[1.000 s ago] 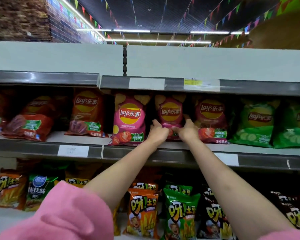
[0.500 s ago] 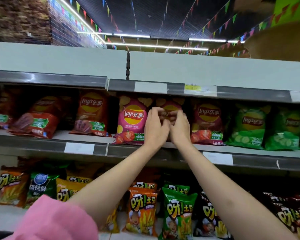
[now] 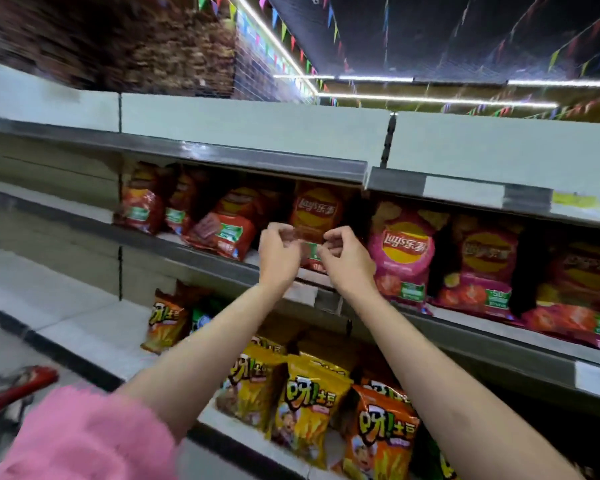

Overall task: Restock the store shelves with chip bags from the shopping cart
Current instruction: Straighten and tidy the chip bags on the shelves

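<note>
- Two long shelves [image 3: 243,157] run across the view; the upper carries red and pink chip bags, the lower yellow and orange ones.
- Pink chip bags [image 3: 400,251] stand upright on the right; the red chip bags [image 3: 222,230] to the left slump and lean.
- One orange-red bag [image 3: 317,211] stands directly behind both hands, near the shelf edge.
- Left hand [image 3: 279,254] and right hand [image 3: 343,261] hang in front of it, fingers loosely curled, each grip released and grasping nothing.
- Risk, as I judge it: a careless brush could tip that bag forward off the edge, since puffy bags stand unsteadily.
- At lower left, a red cart handle [image 3: 18,386] shows, blurred.
</note>
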The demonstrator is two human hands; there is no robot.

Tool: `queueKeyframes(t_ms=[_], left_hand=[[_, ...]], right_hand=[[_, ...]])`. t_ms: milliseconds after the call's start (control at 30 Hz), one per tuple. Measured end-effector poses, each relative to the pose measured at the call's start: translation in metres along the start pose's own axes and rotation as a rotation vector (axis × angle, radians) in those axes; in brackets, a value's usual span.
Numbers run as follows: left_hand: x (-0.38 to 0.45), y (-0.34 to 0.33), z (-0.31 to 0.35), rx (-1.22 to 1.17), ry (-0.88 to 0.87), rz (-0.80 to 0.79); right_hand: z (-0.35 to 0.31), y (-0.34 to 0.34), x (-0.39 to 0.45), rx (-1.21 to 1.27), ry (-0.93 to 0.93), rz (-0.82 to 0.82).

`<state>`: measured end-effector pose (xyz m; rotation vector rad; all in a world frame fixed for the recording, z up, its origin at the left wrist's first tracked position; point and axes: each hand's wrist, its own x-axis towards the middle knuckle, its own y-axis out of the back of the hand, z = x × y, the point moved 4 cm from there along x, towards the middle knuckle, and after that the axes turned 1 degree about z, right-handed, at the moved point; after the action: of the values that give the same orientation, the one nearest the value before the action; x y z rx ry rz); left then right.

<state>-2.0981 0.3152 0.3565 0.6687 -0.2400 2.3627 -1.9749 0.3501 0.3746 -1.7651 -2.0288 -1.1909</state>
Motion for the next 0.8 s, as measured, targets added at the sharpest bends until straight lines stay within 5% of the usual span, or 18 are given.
queueKeyframes(t_ms=[233,600,800], left_hand=[[0.059,0.045,-0.041,0.071,0.099,-0.134],[0.118,-0.014,-0.064,0.21,0.162,-0.531],[0.118,-0.036,-0.077,0.236,0.081,-0.558]], right_hand=[[0.009,-0.053,0.03,-0.099,-0.18,0.113],[0.037,-0.074,0.068,-0.226,-0.577,0.19],[0.043,-0.074,0.069,-0.209,-0.604,0.277]])
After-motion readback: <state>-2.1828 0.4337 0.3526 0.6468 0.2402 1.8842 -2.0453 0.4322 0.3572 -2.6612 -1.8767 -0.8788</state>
